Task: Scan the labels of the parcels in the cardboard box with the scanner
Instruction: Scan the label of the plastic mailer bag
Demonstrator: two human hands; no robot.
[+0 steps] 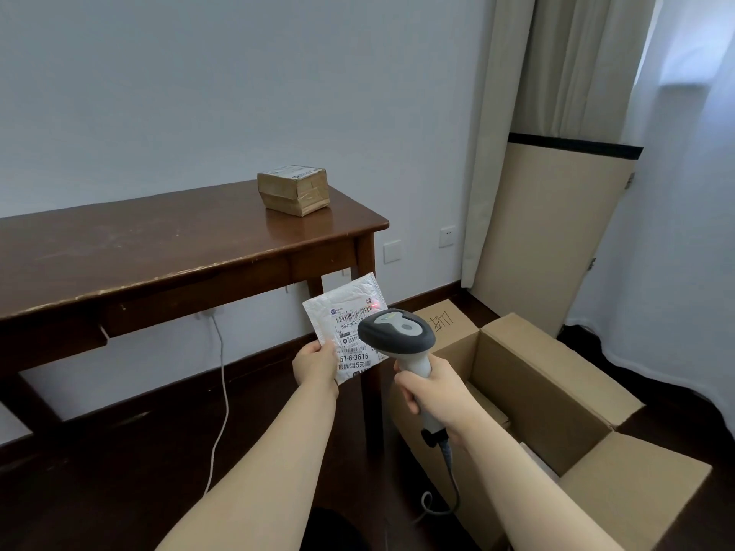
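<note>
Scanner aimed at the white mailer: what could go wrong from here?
1. The red spot sits at the label's upper right edge, not across the barcode, so the scanner may fail to read.
2. The left hand pinches the white mailer by its lower left corner only, so it could sag or tilt.
3. The cable below the right hand hangs looped beside the cardboard box and might snag.

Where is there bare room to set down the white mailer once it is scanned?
The table top lies bare from the frame's left edge to the brown parcel near its far right corner. It is crowded by the cardboard box, where the right hand aims the scanner at the white mailer held in the left hand.
</note>
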